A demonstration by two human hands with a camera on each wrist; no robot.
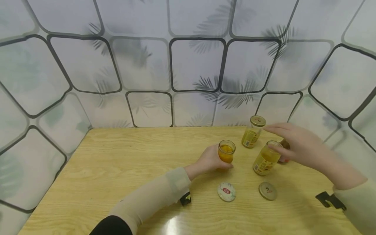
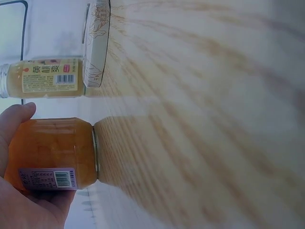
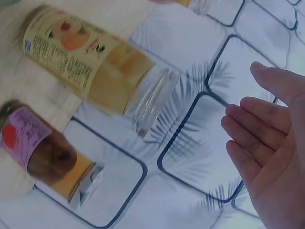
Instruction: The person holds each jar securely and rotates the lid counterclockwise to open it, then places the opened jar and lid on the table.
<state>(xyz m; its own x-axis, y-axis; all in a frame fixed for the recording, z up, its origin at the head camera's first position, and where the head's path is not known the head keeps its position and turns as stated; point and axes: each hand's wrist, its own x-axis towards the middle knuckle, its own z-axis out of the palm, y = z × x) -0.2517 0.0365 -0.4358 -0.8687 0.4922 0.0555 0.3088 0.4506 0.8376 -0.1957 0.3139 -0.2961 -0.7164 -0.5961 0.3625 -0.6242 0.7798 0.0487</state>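
My left hand (image 1: 213, 159) grips an uncovered glass jar (image 1: 226, 152) of orange contents. In the left wrist view this jar (image 2: 52, 152) bears a purple barcode label, thumb on one side and fingers on the other; its base is at the tabletop. My right hand (image 1: 296, 147) hovers by the mouth of a taller uncovered jar (image 1: 265, 160) with a yellow label. The right wrist view shows that hand (image 3: 267, 138) holding nothing, its fingers apart from the tall jar (image 3: 90, 62). A gold lid (image 1: 268, 191) and a white patterned lid (image 1: 226, 192) lie in front.
A lidded yellow-label jar (image 1: 251, 133) stands near the back edge of the wooden table (image 1: 132, 153). Another jar, largely hidden behind my right hand, shows its purple label (image 3: 29, 133) in the right wrist view. A patterned wall (image 1: 196, 65) rises behind the table.
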